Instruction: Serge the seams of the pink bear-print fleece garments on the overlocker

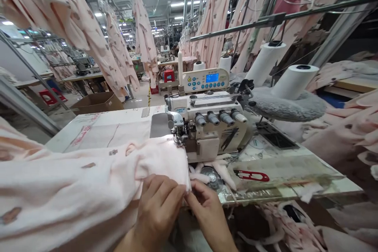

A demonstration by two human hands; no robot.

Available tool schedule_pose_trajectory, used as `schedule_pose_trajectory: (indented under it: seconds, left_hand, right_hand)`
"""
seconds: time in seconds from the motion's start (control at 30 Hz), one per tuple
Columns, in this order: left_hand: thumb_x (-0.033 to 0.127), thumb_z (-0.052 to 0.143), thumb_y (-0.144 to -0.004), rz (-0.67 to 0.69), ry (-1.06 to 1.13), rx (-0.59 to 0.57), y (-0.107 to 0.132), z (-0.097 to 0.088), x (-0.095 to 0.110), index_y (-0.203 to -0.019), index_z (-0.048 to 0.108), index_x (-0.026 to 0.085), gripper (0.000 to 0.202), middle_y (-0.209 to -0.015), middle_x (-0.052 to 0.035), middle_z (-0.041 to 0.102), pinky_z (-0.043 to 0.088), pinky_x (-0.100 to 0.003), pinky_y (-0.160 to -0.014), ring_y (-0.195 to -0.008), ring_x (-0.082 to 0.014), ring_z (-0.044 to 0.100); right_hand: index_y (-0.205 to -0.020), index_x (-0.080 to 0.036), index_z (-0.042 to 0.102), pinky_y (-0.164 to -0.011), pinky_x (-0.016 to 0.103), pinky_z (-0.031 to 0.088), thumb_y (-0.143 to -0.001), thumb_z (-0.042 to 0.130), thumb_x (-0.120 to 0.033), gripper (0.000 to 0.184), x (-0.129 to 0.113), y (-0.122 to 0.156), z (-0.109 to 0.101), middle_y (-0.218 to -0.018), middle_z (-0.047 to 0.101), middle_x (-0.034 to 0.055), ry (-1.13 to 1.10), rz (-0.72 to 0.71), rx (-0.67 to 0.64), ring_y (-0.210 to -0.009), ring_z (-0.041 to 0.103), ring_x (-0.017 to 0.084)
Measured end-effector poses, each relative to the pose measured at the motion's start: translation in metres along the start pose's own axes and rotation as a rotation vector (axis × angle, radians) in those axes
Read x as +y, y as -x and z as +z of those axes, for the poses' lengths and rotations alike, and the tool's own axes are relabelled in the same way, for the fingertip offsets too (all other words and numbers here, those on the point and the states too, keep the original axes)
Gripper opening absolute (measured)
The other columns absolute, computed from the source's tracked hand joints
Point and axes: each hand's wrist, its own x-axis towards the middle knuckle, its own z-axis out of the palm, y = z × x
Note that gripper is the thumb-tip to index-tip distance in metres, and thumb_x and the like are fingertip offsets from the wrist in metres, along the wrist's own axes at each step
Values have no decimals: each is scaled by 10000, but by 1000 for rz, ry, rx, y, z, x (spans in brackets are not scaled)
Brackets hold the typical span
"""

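Pink fleece: soft, rumpled, across the lower left of the frame
Left hand: fingers clamped on the fleece's edge, lower centre
Right hand: pinching that same edge
Sewing machine: hard, white, boxy, frame centre

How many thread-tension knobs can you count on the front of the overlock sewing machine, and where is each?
4, in one row: the leftmost grey knob, the second grey knob, the third grey knob and the whitish knob at the right end.

"JACK" on the white sewing machine (upper front)
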Motion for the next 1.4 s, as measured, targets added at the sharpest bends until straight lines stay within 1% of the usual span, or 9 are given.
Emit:
schedule_pose_trajectory:
  seconds: [0.13, 0.2, 0.37, 0.43, 0.5, 0.63, 0.73, 1.17, 1.4]
  left_hand:
    - [89, 516, -829, 86, -83, 39, -1, 0, 1, -925, 617, 119, 143, -678, -34, 583, 344, -321, -726, -725, -164, 476]
    - [74, 535, -815, 103, -103, 62, 0, -2, -2, -930, 619, 112, 147, -654, -29, 565, 340, -324, -726, -712, -160, 465]
    - [32, 515, -809, 182, -72, 49, 0, -8, -4, -922, 595, 79, 146, -677, -37, 574, 347, -319, -710, -715, -156, 469]
    - [61, 500, -824, 216, -28, 31, -6, -12, -5, -894, 588, 100, 119, -686, -31, 567, 355, -313, -705, -709, -152, 466]
    - [134, 462, -859, 110, 46, -14, -18, -15, -12, -873, 572, 143, 111, -751, -33, 572, 365, -312, -721, -746, -157, 480]
    - [249, 406, -892, -353, 39, -277, -52, -8, -48, -944, 536, 181, 155, -993, -62, 599, 387, -353, -812, -939, -203, 506]
    - [266, 429, -875, -545, -87, -438, -70, 8, -76, -941, 537, 174, 156, -1144, -89, 561, 337, -426, -922, -1089, -253, 455]
    - [266, 537, -790, -580, -38, -457, -80, 40, -115, -840, 504, 183, 102, -1071, -55, 570, 326, -395, -912, -1043, -242, 467]
    - [323, 533, -797, -611, -65, -444, -97, 57, -140, -811, 522, 171, 153, -1007, -75, 567, 366, -363, -840, -996, -247, 480]
  right_hand:
    - [-800, -141, 614, -352, 184, 206, -772, 520, -516, 388, 3, 6, -5, -423, 312, -89, -278, 189, -179, -357, 203, 61]
    - [-860, -143, 642, -330, 183, 225, -803, 501, -509, 396, 6, 7, -10, -421, 337, -80, -237, 114, -242, -333, 229, 64]
    - [-1026, -204, 642, -607, 247, 475, -821, 575, -183, 217, -1, -4, -22, -890, 577, 68, 528, -728, 231, -644, 544, 132]
    - [-969, -188, 636, -668, 259, 486, -831, 527, -102, 196, -6, -10, -23, -953, 565, 85, 675, -962, 253, -753, 560, 151]
    - [-872, -165, 621, -648, 250, 483, -830, 496, -56, 171, -8, -13, -22, -877, 565, 73, 710, -1048, 217, -766, 554, 154]
    - [-879, -137, 601, -615, 262, 474, -813, 483, -17, 181, 1, -13, -22, -823, 563, 70, 712, -1058, 205, -736, 538, 155]
    - [-897, -143, 602, -613, 270, 470, -809, 488, -14, 194, 8, -13, -24, -818, 569, 66, 717, -1054, 203, -738, 540, 159]
    - [-982, -186, 624, -604, 256, 434, -880, 504, -105, 177, 2, -47, -24, -802, 500, 33, 733, -936, 235, -713, 504, 147]
    - [-872, -147, 638, -642, 310, 368, -911, 483, -195, 167, -16, -69, -22, -749, 522, 42, 980, -944, 305, -707, 469, 179]
